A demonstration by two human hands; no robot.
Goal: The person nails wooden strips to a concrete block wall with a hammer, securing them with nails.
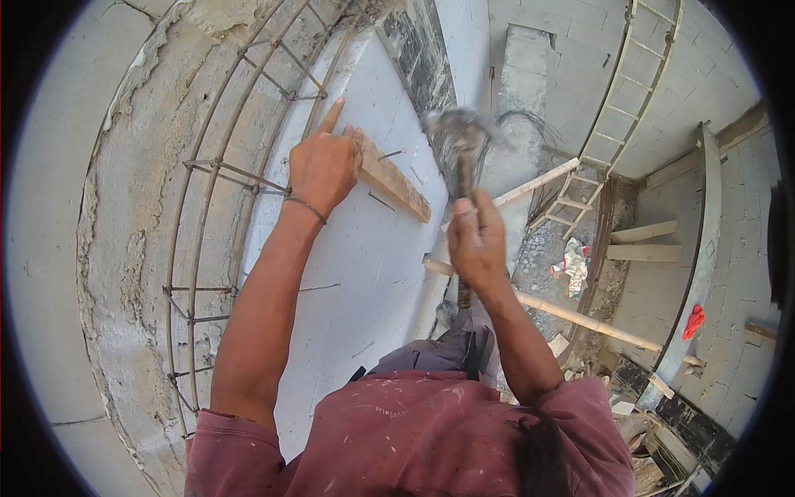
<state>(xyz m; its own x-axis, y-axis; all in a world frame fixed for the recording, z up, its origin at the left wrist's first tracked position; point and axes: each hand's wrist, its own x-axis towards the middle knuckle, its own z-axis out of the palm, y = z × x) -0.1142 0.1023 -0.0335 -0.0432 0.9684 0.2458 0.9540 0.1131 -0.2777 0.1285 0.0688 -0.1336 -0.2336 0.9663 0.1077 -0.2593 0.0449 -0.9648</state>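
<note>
My right hand [480, 242] is wrapped round the handle of a hammer [465, 161], whose raised head is smeared by motion. My left hand [325, 166] grips the upper end of a short wooden block [396, 189], with the index finger stretched out beside the rebar cage. A nail [392, 154] sticks out near the block's upper side. The block lies against a white foam-like panel [348, 273]. Another thin nail-like piece [381, 201] shows just below the block. The hammer is apart from the block.
A rebar cage [199, 240] runs along the rough concrete wall edge [124, 248] on the left. Down to the right are a ladder [621, 108], a wooden pole [596, 325], a long plank [700, 248], a red cloth [694, 321] and a white bag [573, 267] among rubble.
</note>
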